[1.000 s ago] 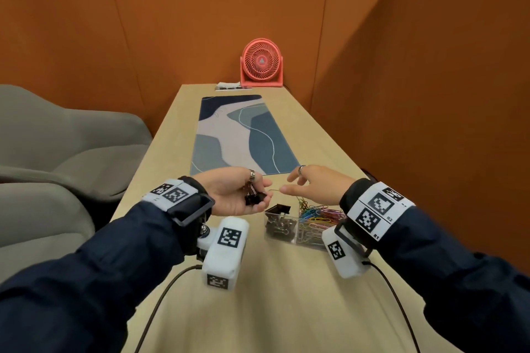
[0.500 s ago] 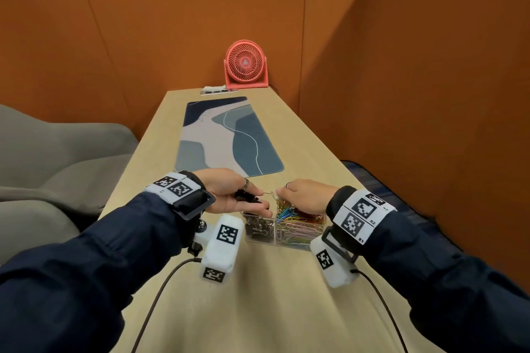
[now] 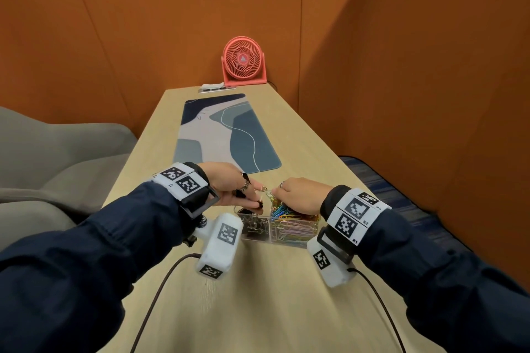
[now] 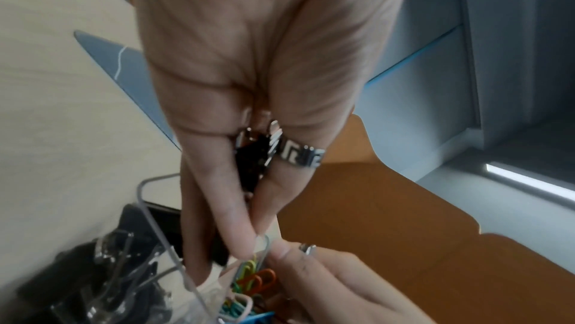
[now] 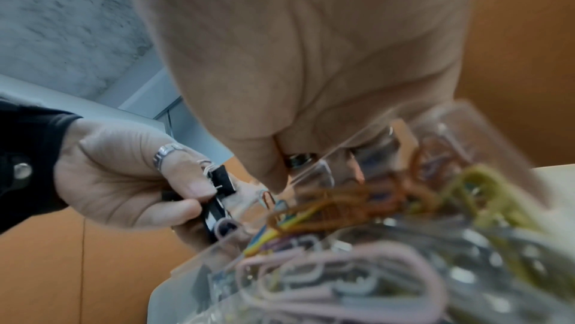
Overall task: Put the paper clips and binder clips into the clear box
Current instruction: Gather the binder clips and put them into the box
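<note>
A clear box (image 3: 270,239) sits on the wooden table (image 3: 272,309) under both hands. Its left compartment holds black binder clips (image 3: 252,225) and its right one coloured paper clips (image 3: 292,231). My left hand (image 3: 256,200) hovers over the box's left side with a few black binder clips (image 4: 249,164) tucked in its curled fingers. Its fingertips (image 4: 246,238) also pinch a pale paper clip (image 4: 264,247). My right hand (image 3: 276,190) is over the right compartment and pinches the same paper clip (image 3: 266,190) from the other side. In the right wrist view the box (image 5: 311,268) is blurred.
A blue and grey desk mat (image 3: 226,135) lies just beyond the box. A red fan (image 3: 243,61) and a small white strip (image 3: 213,88) stand at the table's far end. Grey chairs (image 3: 57,152) are on the left, and an orange wall is close on the right. Two cables (image 3: 160,281) trail towards me.
Both hands have come down and closer to me, from above the table beyond the box to right over it. They still hold the thin clip between them.
</note>
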The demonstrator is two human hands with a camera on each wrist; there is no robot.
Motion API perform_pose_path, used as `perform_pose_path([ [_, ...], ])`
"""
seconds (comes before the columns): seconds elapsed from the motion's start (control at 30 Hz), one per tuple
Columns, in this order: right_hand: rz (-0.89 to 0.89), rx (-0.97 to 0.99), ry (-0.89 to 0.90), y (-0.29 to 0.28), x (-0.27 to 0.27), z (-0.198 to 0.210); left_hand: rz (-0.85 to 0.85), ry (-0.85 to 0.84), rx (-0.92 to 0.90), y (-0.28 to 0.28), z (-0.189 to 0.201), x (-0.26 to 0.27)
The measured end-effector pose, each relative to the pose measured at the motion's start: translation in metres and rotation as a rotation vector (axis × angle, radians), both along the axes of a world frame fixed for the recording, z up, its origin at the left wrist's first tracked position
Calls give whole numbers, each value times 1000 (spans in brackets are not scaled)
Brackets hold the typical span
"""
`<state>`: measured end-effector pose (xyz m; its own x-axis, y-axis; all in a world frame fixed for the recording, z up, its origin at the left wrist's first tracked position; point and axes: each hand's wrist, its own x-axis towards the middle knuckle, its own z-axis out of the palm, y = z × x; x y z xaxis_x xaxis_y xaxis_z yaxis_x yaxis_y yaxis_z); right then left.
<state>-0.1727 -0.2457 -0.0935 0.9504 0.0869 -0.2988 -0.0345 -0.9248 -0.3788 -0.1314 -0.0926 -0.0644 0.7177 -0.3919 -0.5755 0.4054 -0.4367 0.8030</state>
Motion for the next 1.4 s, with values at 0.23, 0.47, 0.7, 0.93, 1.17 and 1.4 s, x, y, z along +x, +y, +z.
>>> perform_pose_path([
  [0.23,6,4,-14,0,0,-1,-36,-117,123,-3,-5,4],
  [0.47,13,3,-33,0,-3,0,-88,-181,187,-5,0,2],
  [0.7,25,-4,-47,0,-4,-1,-115,-123,93,5,9,-1],
  [0.93,38,93,-167,-4,-2,0,-74,-118,-115,19,7,-5],
  [1.17,73,395,-428,6,-3,14,-39,-169,-238,20,-4,-5],
  [1.4,50,370,-463,13,5,11,-78,-150,-243,21,-7,-7],
])
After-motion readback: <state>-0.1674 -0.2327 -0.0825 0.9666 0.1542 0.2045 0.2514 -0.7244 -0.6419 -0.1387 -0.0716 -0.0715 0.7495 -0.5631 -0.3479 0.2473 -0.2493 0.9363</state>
